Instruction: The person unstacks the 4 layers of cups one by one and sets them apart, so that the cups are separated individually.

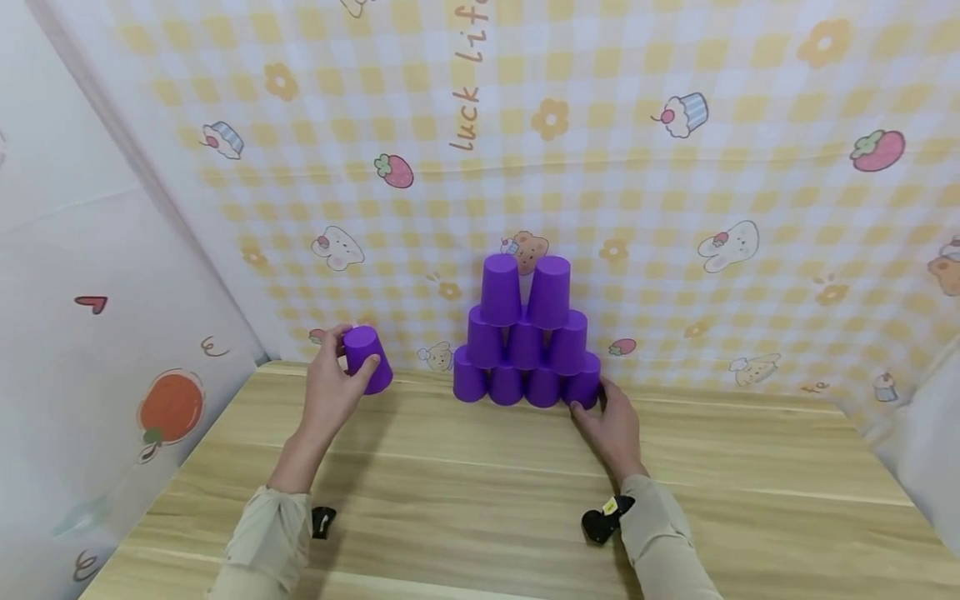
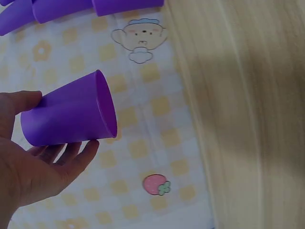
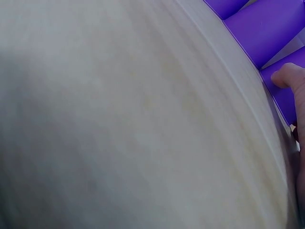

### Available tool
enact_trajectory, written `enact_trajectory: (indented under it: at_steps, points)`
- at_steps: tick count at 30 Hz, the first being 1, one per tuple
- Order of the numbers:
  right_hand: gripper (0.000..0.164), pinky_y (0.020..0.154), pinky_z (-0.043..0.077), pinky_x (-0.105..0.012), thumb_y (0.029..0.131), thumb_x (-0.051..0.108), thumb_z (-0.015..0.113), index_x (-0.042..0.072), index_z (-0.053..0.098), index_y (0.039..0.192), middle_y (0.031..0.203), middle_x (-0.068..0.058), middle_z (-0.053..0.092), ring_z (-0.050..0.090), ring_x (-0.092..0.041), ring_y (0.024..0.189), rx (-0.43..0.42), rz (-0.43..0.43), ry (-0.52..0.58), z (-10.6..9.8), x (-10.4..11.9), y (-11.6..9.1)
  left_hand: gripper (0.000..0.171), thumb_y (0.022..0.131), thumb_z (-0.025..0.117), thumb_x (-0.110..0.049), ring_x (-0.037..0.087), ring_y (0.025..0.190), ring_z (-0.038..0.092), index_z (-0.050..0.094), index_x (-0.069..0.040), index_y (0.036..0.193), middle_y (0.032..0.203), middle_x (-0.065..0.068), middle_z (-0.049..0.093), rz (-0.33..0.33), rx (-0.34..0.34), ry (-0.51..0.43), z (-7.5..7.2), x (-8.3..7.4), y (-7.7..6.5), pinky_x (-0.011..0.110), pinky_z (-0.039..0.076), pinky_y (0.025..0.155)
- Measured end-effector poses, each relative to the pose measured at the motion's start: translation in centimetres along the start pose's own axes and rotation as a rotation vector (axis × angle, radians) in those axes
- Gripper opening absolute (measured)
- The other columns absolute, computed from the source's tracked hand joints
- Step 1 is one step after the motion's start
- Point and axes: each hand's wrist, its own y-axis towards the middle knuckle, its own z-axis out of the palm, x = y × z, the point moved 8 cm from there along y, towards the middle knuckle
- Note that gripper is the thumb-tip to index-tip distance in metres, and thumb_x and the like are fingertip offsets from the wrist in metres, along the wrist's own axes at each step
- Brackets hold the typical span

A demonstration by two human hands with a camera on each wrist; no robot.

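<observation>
A purple cup (image 1: 367, 358) is upside down in my left hand (image 1: 330, 387), held above the table left of the stack. In the left wrist view the thumb lies on one side of this cup (image 2: 71, 112) and the fingers on the other; its open rim faces away from the palm. Purple cups stand upside down in a pyramid (image 1: 525, 342): several in the bottom row, three above, two on top. My right hand (image 1: 615, 421) grips the bottom row's rightmost cup (image 1: 581, 382), thumb in front. Its other fingers are mostly hidden in the right wrist view, where the thumb presses the cup (image 3: 286, 98).
The pyramid stands on a wooden table (image 1: 465, 483) near its back edge. Behind it hangs a checked cloth (image 1: 600, 192) with printed pictures, and a white printed cloth (image 1: 90, 350) covers the left side. Black devices (image 1: 603, 521) are worn at both wrists.
</observation>
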Motion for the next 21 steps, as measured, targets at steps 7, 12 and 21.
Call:
enact_trajectory:
  at_steps: [7, 12, 21]
  points:
    - [0.066, 0.098, 0.041, -0.041, 0.08, 0.027, 0.071, -0.002, 0.045, 0.132, 0.127, -0.022, 0.052, 0.049, -0.035, 0.116, -0.002, 0.003, 0.008, -0.2, 0.3, -0.1, 0.056, 0.082, 0.067, -0.004, 0.04, 0.113, 0.05, 0.039, 0.005, 0.129, 0.122, 0.028, 0.052, -0.037, 0.013, 0.015, 0.9, 2.0, 1.1, 0.053, 0.045, 0.09]
    - [0.065, 0.098, 0.041, -0.042, 0.08, 0.027, 0.071, -0.002, 0.046, 0.132, 0.126, -0.022, 0.052, 0.05, -0.035, 0.115, -0.01, 0.001, -0.001, -0.4, 0.3, -0.1, 0.057, 0.082, 0.067, -0.004, 0.041, 0.113, 0.049, 0.038, 0.007, 0.129, 0.122, 0.029, 0.051, -0.039, 0.022, 0.023, 1.7, 2.7, 1.9, 0.053, 0.042, 0.094]
    - [0.065, 0.098, 0.041, -0.042, 0.08, 0.027, 0.071, -0.003, 0.046, 0.132, 0.126, -0.022, 0.052, 0.05, -0.035, 0.115, -0.004, -0.001, 0.002, -0.2, 0.3, 0.0, 0.057, 0.082, 0.067, -0.002, 0.044, 0.112, 0.048, 0.037, 0.009, 0.129, 0.121, 0.031, 0.05, -0.053, 0.046, 0.007, 3.0, 3.7, 2.0, 0.054, 0.042, 0.094]
